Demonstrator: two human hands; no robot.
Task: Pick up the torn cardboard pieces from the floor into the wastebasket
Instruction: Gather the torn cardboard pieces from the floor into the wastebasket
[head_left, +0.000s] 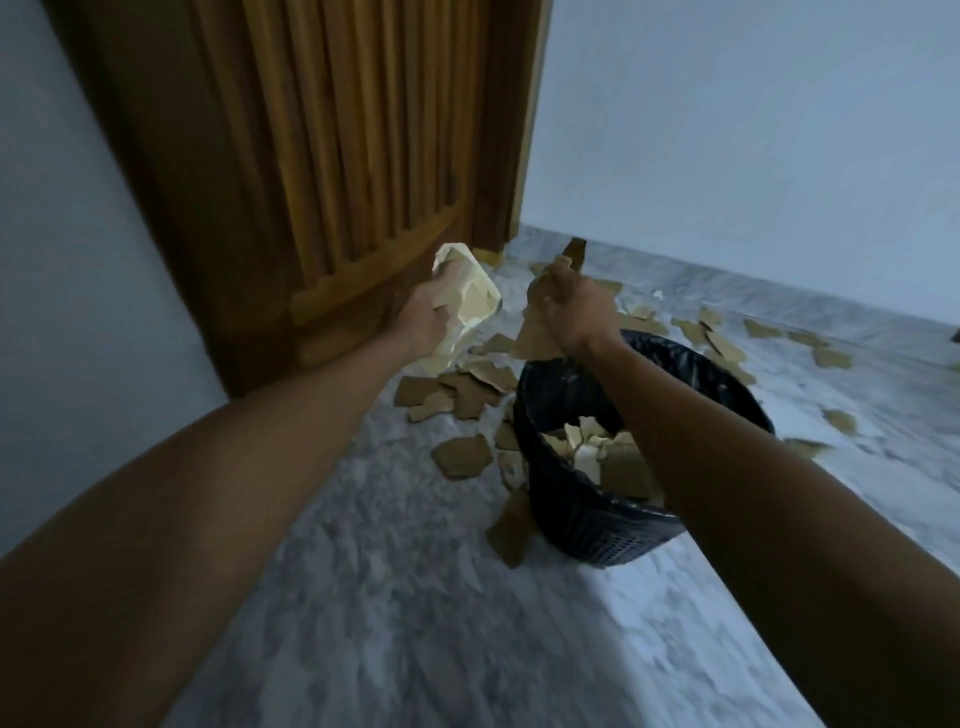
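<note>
Floor (415, 623): grey-white marbled stone, meeting a pale wall and a wooden door at the far side.
Wastebasket (597, 525): black, lined with a black bag, standing upright on the floor right of centre, partly filled with cardboard scraps.
Cardboard pieces (462, 392): brown torn scraps scattered on the floor, a cluster near the door, several just beside the wastebasket's left side.
Far scraps (727, 345): more pieces strewn beyond the wastebasket toward the wall.

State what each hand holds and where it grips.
Left hand grips pale cardboard pieces around their middle. Right hand clutches brown cardboard pieces around their middle.
</note>
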